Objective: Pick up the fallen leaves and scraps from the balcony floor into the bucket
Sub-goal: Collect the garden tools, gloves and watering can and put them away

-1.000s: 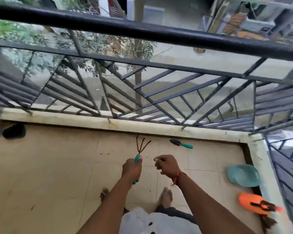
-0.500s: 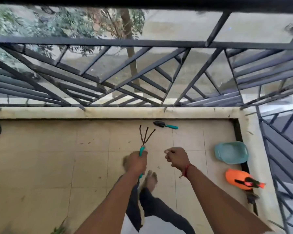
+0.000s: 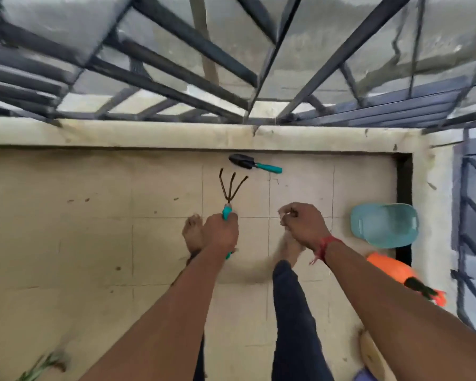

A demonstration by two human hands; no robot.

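Our left hand (image 3: 221, 234) grips the hand rake (image 3: 231, 188); our right hand (image 3: 304, 225) is curled, maybe round something; a trowel (image 3: 252, 163) lies beyond.

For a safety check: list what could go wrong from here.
1. The person is barefoot, and the trowel lies on the floor just ahead; a step onto it could hurt or trip.
2. The left hand grips the hand rake with its prongs exposed, close over the left foot in this view; a drop might jab the toes.
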